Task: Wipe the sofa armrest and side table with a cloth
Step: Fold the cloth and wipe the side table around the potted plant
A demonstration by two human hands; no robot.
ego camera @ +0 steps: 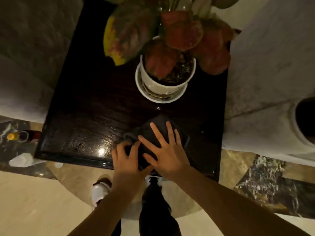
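Observation:
A dark grey cloth (159, 127) lies crumpled on the glossy dark wood side table (88, 106), near its front edge. My right hand (167, 150) rests flat on the cloth with fingers spread. My left hand (127, 158) pinches the cloth's left edge with curled fingers. A pale sofa armrest (265, 72) flanks the table on the right, and another pale sofa (29, 53) flanks it on the left.
A white pot (166, 82) on a saucer holds a plant with red and green leaves at the table's middle back. A bottle (25, 136) and a plastic cup (21, 160) stand on the floor at the left. My shoes show below the table's front edge.

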